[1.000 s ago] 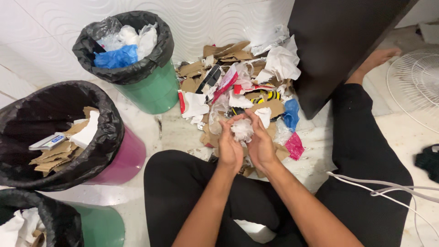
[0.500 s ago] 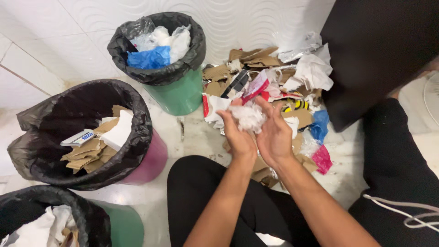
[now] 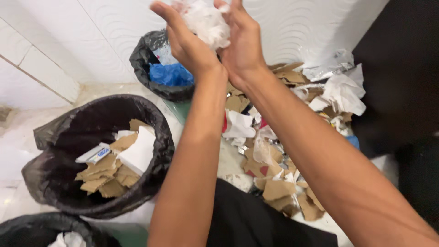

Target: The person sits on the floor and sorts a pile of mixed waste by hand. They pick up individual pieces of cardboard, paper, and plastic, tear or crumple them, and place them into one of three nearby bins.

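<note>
Head view: two hands [image 3: 215, 43], three bins [image 3: 98, 155].

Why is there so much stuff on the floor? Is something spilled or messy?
Yes. A heap of torn cardboard scraps, crumpled white paper and wrappers lies loose on the floor beside the lined bins, not in them. Both hands, left hand and right hand, cup a crumpled white wad above the far bin.
</note>
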